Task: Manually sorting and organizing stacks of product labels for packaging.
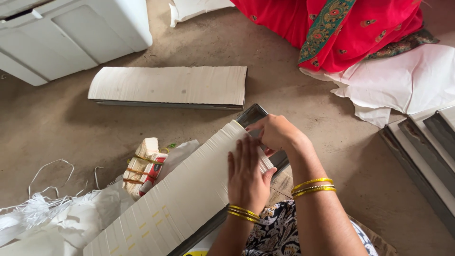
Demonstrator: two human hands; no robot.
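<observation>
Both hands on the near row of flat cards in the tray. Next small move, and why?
Probably slide the right hand further along the tray end to square the last cards. The left hand lies flat on the near card row, pinning it, while the right fingers curl at the row's far end, where the metal tray shows bare.

Left hand [246,175] flat on long cream stack of thin paper sheets in grey metal tray [175,204]. Right hand [275,132] curled at stack's far end. Second cream stack [170,86] beyond, apart. Rubber-banded small bundle [143,167] just left. Red embroidered cloth [332,28] top right.
</observation>
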